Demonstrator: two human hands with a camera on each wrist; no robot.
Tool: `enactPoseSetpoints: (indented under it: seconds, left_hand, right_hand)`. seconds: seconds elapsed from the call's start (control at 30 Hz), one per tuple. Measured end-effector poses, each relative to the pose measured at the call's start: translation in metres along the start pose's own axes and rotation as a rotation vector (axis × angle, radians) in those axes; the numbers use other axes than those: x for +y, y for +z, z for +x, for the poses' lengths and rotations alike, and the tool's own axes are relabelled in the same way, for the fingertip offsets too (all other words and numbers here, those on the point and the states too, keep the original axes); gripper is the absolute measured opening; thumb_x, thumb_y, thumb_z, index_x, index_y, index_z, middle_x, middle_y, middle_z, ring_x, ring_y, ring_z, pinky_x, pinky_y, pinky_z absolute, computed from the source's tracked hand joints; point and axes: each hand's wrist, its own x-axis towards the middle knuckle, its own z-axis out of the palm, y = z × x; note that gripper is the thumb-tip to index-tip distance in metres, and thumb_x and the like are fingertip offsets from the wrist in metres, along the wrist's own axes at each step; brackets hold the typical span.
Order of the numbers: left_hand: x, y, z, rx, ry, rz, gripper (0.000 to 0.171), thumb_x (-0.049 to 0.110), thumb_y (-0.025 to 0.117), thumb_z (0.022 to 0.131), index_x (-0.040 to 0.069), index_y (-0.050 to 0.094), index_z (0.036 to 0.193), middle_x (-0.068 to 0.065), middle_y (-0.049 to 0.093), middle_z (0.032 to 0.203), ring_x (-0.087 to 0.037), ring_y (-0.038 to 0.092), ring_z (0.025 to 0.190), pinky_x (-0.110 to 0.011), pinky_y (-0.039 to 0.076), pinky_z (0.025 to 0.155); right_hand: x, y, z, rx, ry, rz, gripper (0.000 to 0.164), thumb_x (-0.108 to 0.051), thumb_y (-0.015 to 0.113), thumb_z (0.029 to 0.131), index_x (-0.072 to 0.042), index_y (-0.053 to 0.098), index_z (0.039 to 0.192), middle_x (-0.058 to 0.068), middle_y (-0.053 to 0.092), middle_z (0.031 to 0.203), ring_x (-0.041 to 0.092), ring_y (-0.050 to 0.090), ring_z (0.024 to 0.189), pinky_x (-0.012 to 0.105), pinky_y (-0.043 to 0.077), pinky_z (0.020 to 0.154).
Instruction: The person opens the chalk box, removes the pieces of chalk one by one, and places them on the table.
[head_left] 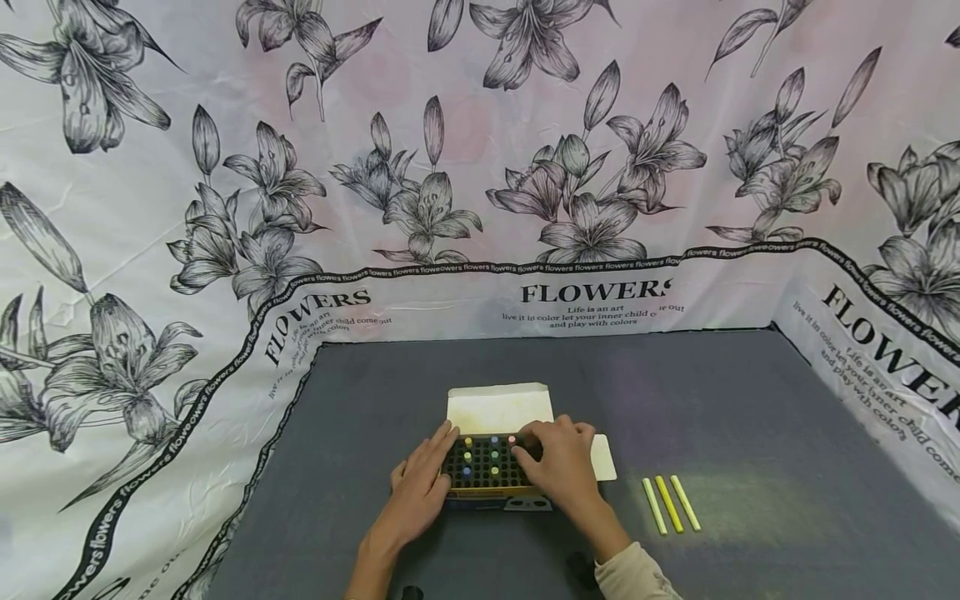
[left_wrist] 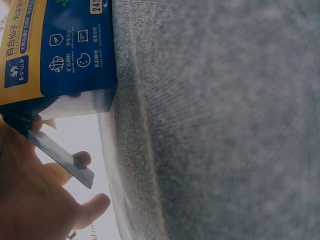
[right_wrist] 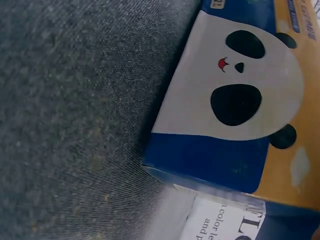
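A chalk box (head_left: 491, 493) with a black holed tray (head_left: 482, 457) stands on the table, and several coloured chalk sticks poke up from the holes. At its left side rests my left hand (head_left: 415, 483), fingers extended along the edge. In the left wrist view, fingers of the left hand (left_wrist: 45, 190) spread around a side flap (left_wrist: 65, 157). My right hand (head_left: 564, 462) is over the tray's right part, its thumb and index fingertips around a pink chalk stick (head_left: 512, 440). The right wrist view shows the box's panda front (right_wrist: 235, 85); the right fingers are out of that view.
Two pale chalk sticks (head_left: 654, 506) and a yellow one (head_left: 669, 504) lie on the grey tablecloth (head_left: 787, 467) to the right. The box's lid (head_left: 498, 404) is folded back, and a right flap (head_left: 603, 458) sticks out. Flower-printed cloth (head_left: 450, 308) surrounds the table.
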Motion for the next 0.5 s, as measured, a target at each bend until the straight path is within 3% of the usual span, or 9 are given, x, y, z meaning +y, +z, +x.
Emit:
enactPoseSetpoints:
  seconds: [0.5]
  left_hand:
    - [0.000,0.002,0.001,0.005,-0.017,0.022,0.062,0.012,0.038,0.103,0.028,0.030,0.162,0.002,0.022,0.171,-0.046,0.021,0.155,-0.078,0.009,0.107]
  right_hand:
    - [-0.012,0.015,0.003,0.093,0.021,-0.239,0.018,-0.034,0.089,0.076,-0.020,0.080,0.081,-0.001,0.066,0.068,0.021,0.052,0.073,0.058,0.038,0.088]
